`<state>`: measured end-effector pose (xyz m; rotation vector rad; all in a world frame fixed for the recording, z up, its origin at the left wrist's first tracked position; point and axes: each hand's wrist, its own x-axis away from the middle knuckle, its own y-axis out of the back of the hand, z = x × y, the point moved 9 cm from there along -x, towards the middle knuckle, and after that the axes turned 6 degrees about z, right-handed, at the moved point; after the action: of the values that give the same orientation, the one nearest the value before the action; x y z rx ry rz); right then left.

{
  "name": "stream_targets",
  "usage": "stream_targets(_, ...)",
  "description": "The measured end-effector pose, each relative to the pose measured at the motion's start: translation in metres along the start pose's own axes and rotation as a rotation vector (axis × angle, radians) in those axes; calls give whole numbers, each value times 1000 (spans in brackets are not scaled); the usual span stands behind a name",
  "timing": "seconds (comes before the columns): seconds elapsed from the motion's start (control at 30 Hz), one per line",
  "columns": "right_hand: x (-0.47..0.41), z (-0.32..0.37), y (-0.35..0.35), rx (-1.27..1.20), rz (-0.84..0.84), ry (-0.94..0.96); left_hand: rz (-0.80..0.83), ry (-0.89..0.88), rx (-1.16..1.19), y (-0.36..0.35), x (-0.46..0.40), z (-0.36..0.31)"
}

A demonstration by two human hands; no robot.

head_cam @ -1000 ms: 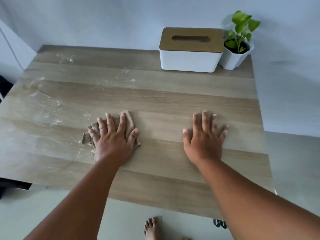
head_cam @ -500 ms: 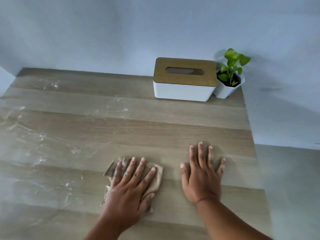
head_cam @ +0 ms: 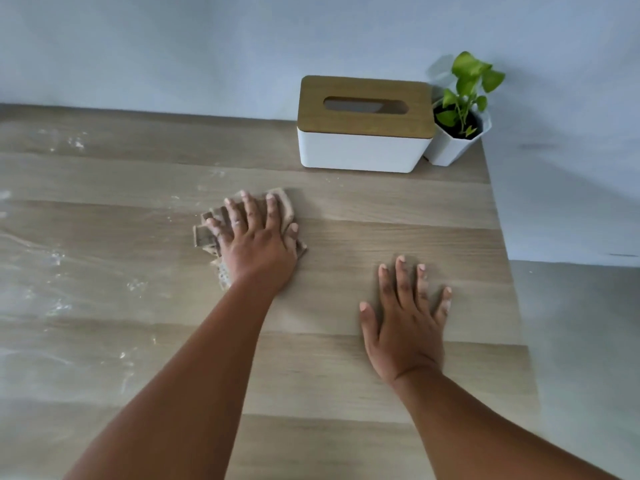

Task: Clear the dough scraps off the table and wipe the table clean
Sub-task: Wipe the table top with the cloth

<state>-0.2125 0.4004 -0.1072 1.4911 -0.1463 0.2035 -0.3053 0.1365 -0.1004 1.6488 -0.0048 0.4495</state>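
Two hands are showing: the left hand (head_cam: 256, 237) and the right hand (head_cam: 405, 323). One cloth (head_cam: 282, 206) is lying under the left one. One wooden bench (head_cam: 346, 375) is carrying everything. One tissue box (head_cam: 363, 147) with a wooden lid is standing at the back, and one potted plant (head_cam: 460, 109) is sitting just beside it. Several white floury smears (head_cam: 59, 306) are streaking the bench's left part.

most of the cloth (head_cam: 282, 206) hidden under my left hand (head_cam: 258, 244), table (head_cam: 346, 375) cut off at the left and bottom edges, my forearms running out of frame
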Motion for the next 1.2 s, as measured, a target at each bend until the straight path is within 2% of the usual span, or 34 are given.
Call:
stream_targets(0.17,0,1,3,-18,1,-10,-59,-446,-104,-22,69,-28)
stream_targets(0.27,0,2,2,-23,27,-7,-77,-551,-134,-37,106,3)
stream_targets(0.37,0,1,2,-17,33,-8,-70,-469,-121,-29,97,50)
stream_targets(0.53,1,1,4,-18,15,-1,-91,-93,10,8,9,105)
stream_targets(0.67,1,-1,2,-23,20,-1,-99,98,94,26,-58,105)
stream_targets(0.8,0,-2,2,-24,48,-8,-52,159,111,27,-88,86)
stream_targets(0.87,1,-2,2,-22,60,-7,-33,93,77,27,-88,77)
stream_targets(1.0,2,-1,4,-11,64,-8,-10,-206,-16,21,-57,46)
stream_targets(1.1,3,1,6,-12,62,-11,-34,-402,46,16,-15,36)
stream_targets(1.2,3,1,7,-19,60,-11,-89,-468,94,11,11,62)
